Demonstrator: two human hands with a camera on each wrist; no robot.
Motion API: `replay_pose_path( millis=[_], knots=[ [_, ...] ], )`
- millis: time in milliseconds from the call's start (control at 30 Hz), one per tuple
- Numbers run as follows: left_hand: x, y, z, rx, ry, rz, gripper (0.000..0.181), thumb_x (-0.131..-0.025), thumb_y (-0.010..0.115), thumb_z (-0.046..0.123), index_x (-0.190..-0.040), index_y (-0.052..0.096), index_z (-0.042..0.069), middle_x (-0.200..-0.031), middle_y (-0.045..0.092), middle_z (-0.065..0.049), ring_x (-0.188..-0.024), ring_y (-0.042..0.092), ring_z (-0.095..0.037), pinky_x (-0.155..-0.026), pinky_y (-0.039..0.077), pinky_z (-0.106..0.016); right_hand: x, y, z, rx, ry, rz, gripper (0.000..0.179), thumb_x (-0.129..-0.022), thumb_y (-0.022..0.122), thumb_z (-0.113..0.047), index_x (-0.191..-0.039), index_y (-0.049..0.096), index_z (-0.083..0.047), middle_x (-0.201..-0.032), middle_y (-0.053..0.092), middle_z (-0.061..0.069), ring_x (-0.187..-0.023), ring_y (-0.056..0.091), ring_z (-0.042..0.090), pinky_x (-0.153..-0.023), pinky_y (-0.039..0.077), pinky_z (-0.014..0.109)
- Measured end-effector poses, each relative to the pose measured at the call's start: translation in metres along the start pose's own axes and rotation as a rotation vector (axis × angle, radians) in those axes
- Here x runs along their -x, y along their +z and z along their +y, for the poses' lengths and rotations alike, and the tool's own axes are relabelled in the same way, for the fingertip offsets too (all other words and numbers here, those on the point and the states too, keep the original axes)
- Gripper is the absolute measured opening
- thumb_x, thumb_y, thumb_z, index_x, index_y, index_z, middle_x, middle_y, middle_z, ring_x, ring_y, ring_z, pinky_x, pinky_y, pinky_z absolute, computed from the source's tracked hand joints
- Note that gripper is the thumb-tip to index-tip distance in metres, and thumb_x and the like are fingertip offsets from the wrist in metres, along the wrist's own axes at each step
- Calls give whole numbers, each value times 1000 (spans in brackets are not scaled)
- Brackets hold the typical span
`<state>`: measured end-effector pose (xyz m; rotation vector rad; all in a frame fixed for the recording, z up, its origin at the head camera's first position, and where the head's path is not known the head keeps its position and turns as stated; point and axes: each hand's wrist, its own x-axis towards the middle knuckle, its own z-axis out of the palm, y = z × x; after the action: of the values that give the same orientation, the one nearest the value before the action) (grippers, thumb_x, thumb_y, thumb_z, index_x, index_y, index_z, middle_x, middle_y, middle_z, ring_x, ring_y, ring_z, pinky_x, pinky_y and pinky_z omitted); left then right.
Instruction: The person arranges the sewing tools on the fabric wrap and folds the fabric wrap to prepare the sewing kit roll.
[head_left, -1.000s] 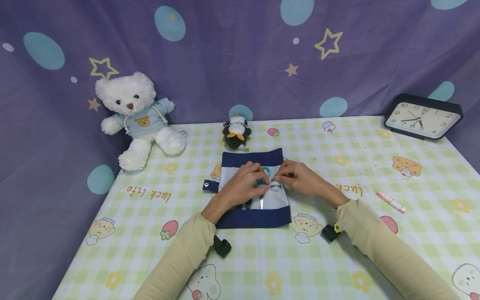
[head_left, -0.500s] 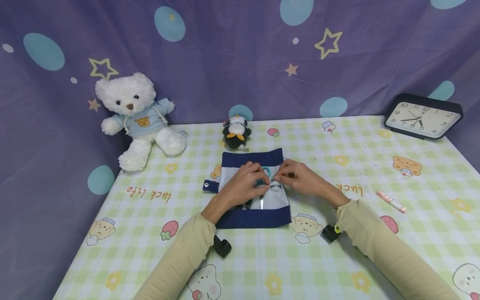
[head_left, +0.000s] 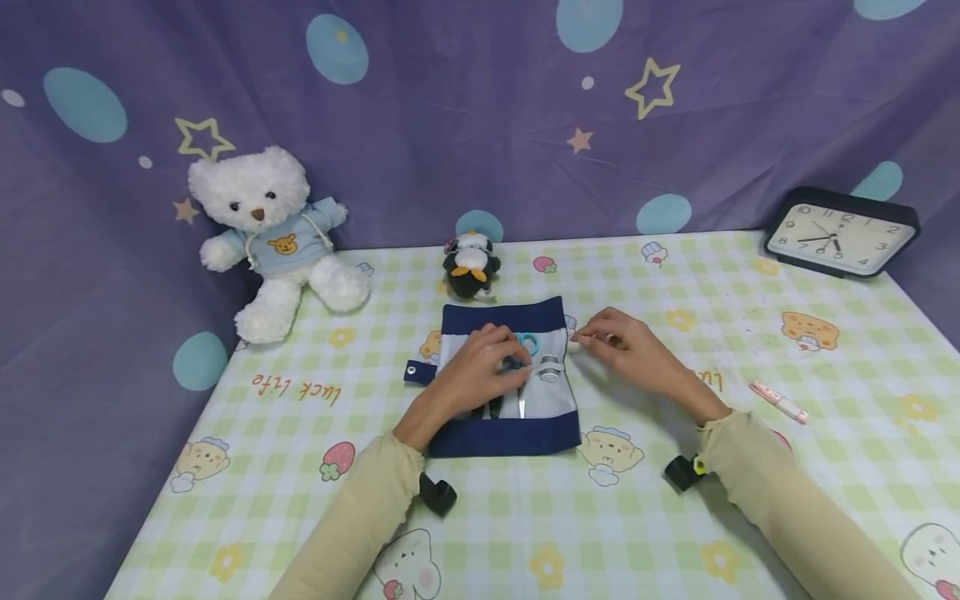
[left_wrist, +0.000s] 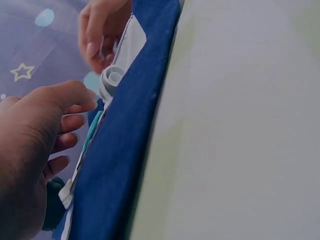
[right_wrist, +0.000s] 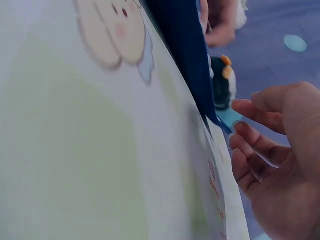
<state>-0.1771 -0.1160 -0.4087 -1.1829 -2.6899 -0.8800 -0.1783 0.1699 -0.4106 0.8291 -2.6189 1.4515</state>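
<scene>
A navy-and-white fabric pouch (head_left: 504, 437) lies spread flat on the table, with a snap tab (head_left: 420, 372) at its left. My left hand (head_left: 483, 367) is over its middle, fingers loosely bent, with nothing seen between them in the left wrist view. Teal-handled scissors (head_left: 530, 343) lie partly under that hand, and dark slim tools (head_left: 495, 407) show below it. A small whitish roll (left_wrist: 114, 76) sits near the pouch's right edge. My right hand (head_left: 633, 354) is just right of the pouch, fingers loosely curved; in the right wrist view (right_wrist: 280, 150) nothing shows in its grasp.
A penguin plush (head_left: 471, 267) stands behind the pouch. At the back left sits a white teddy bear (head_left: 270, 242), and a clock (head_left: 842, 233) stands back right. A pink-and-white stick (head_left: 778, 402) lies on the checked tablecloth (head_left: 637, 542) at right.
My right hand has drawn away from the roll toward the right, leaving the roll on the pouch. The left hand has stayed nearly in place.
</scene>
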Motion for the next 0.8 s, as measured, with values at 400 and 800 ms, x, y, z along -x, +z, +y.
replay_pose_path(
  millis=[400, 800],
  knots=[
    [24, -19, -15, -20, 4, 114, 6, -97, 74, 15, -97, 78, 10, -95, 63, -1, -89, 54, -19, -82, 42, -39, 42, -43, 9, 122, 11, 185, 15, -103, 63, -6, -108, 78, -3, -105, 67, 3, -88, 56, 9, -75, 44, 17],
    [48, -36, -26, 8, -49, 160, 5, -92, 79, 9, -96, 77, 9, -95, 64, -1, -91, 55, -22, -83, 44, -40, 88, -81, 27, 242, 130, 302, 18, -104, 62, -7, -113, 77, -6, -111, 65, 4, -97, 52, -2, -78, 38, 11]
  ],
)
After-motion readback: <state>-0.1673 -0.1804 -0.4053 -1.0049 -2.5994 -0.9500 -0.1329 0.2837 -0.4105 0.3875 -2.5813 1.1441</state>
